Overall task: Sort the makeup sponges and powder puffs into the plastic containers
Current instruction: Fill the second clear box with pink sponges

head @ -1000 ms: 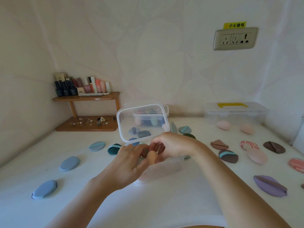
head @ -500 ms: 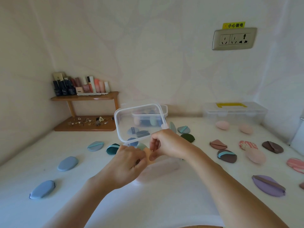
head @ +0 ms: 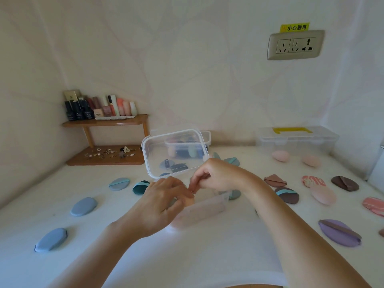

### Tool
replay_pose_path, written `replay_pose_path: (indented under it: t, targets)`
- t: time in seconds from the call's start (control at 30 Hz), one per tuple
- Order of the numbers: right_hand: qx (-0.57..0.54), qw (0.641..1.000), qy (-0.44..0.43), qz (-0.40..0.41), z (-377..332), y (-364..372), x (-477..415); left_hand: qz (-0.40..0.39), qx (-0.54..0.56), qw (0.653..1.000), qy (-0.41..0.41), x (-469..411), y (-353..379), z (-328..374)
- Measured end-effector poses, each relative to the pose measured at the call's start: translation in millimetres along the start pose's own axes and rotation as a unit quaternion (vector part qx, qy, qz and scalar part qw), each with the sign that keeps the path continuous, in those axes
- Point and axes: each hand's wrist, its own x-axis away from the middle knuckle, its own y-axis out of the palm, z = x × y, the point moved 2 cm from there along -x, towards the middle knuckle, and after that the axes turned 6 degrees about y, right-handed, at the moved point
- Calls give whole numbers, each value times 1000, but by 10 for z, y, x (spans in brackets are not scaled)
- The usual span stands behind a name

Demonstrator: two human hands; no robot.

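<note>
Both hands meet over the open clear plastic container [head: 204,208], its lid [head: 166,150] tilted up just behind them. The left hand [head: 162,204] curls its fingers round a peach makeup sponge [head: 190,202] at the container's left end. The right hand [head: 217,175] pinches its fingertips together just above the sponge; on what, I cannot tell.

Home vanity corner: cosmetics shelf [head: 105,121], wall socket [head: 295,45].
</note>
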Motion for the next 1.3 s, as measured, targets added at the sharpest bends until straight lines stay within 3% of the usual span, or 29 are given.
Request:
replay_pose_path:
  t: [0.07, 0.17, 0.23, 0.47, 0.67, 0.97, 1.07, 1.17, 1.23, 1.3]
  targets:
    - [-76, 988, 8, 135, 42, -90, -46, 2, -1, 1000, -1, 1, 13, -16]
    - [-156, 898, 53, 407, 279, -284, -163, -1, -1, 1000, -7, -1, 24, -28]
    - [-150, 881, 89, 440, 456, -343, -307, -5, -2, 1000, -9, -1, 26, -30]
    - [-5, 957, 117, 264, 864, -186, -760, 5, 5, 1000, -9, 4, 31, -22]
    - [89, 963, 123, 223, 909, -154, -812, 24, 25, 999, -14, -3, 32, -35]
    - [-60, 939, 167, 295, 790, -401, -360, 45, 31, 998, -12, 7, 55, -48]
    - [-169, 924, 106, 327, 606, -548, -144, 53, 29, 998, -11, 11, 51, -12]
    - [-296, 942, -27, 155, 351, -547, 45, 57, 27, 998, -12, 8, 39, 11]
    - [-276, 959, -64, 31, 228, -425, 93, 55, 18, 998, -9, 4, 39, 1]
    - [-213, 975, -46, -38, 157, -290, 62, 49, 10, 999, -3, -2, 51, -8]
